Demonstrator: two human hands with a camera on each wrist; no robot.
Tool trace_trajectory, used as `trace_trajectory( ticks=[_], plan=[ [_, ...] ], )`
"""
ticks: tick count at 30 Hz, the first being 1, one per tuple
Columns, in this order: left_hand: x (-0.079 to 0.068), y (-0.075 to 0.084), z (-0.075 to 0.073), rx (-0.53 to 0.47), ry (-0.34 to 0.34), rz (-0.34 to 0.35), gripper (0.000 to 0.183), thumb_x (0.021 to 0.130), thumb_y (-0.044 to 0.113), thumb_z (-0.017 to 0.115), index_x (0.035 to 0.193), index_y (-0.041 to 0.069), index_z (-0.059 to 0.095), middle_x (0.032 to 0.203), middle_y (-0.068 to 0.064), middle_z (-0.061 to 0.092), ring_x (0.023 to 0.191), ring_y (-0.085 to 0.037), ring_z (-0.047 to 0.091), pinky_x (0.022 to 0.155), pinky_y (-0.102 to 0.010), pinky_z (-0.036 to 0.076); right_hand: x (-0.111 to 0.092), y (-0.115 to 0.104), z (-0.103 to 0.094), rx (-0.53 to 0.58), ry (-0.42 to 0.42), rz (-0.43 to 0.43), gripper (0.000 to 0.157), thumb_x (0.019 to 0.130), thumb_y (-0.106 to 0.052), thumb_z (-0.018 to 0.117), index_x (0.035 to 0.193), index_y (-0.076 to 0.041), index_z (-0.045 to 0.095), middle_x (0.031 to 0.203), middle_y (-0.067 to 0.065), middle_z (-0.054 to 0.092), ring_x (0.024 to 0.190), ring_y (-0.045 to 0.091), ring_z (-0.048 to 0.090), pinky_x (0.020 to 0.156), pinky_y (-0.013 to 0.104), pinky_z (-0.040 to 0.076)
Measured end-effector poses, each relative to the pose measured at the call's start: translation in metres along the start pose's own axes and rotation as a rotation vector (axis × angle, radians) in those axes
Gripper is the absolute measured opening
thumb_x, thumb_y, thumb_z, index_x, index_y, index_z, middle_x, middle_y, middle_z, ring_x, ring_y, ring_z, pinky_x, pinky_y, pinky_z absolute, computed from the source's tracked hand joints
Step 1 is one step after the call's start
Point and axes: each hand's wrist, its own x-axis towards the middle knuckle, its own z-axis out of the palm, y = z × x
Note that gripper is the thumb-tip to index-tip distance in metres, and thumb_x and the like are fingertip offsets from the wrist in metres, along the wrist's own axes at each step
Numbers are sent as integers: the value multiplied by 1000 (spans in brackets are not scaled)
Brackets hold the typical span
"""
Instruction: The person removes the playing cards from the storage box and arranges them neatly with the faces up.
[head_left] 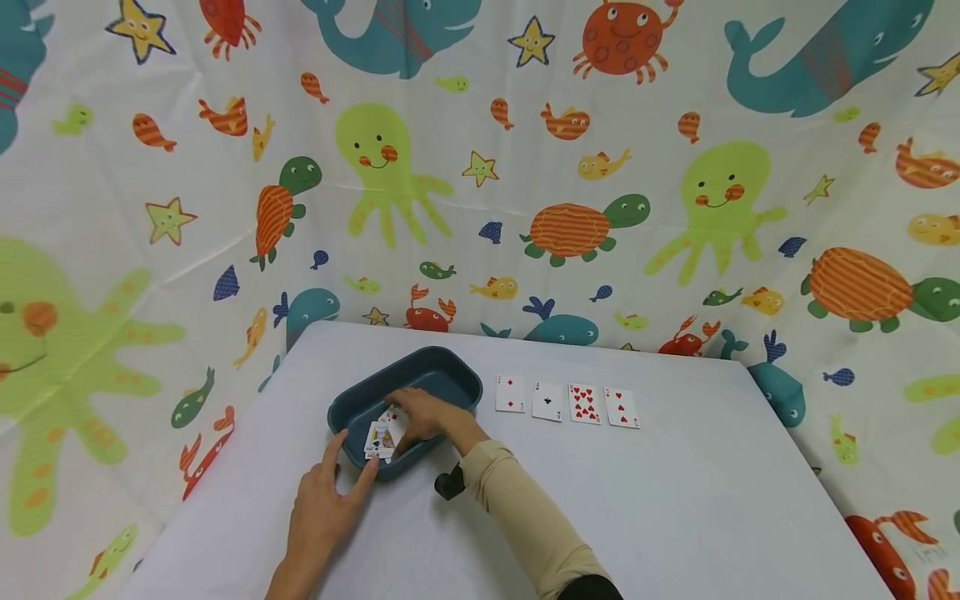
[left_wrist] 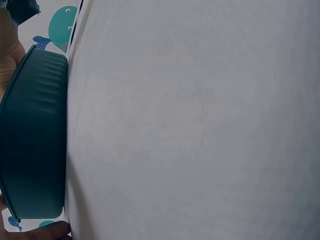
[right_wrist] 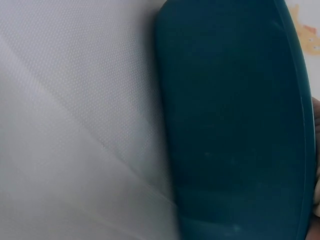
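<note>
A dark teal tray (head_left: pixel 450 367) stands on the white table, with several playing cards (head_left: pixel 380 442) at its near left end, one of them a face card. My right hand (head_left: pixel 420 414) reaches over the near rim into it and pinches a white card (head_left: pixel 398 427) between thumb and fingers. Spread around the tray's near left corner, the thumb and forefinger of my left hand (head_left: pixel 322 500) touch its outside. In the left wrist view, the tray's side (left_wrist: pixel 35 135) stands beside a left fingertip (left_wrist: pixel 52 231). The right wrist view is mostly filled by the tray's outer wall (right_wrist: pixel 235 120).
Right of the tray, several face-up cards lie in a row: a diamond card (head_left: pixel 510 394), a club card (head_left: pixel 547 402) and two heart cards (head_left: pixel 584 404). Behind the white-covered table (head_left: pixel 675 500) hangs a curtain (head_left: pixel 480 208) printed with sea animals.
</note>
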Motion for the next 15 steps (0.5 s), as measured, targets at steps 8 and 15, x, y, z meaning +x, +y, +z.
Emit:
trace_trajectory(
  ticks=[8, 15],
  plan=[
    [-2, -2, 0, 7, 15, 9, 82, 95, 65, 58, 158, 17, 35, 125, -32, 62, 116, -52, 58, 87, -66, 48, -4, 0, -1, 61, 48, -6, 96, 73, -34, 95, 153, -17, 45, 144, 1, 53, 133, 16, 48, 108, 30, 42],
    [-1, -3, 2, 13, 19, 10, 82, 95, 65, 58, 157, 18, 35, 123, -31, 63, 113, -50, 59, 85, -65, 49, -3, 2, -1, 79, 132, -12, 90, 74, -37, 94, 150, -18, 50, 137, 2, 55, 118, 12, 51, 99, 25, 45]
  ],
)
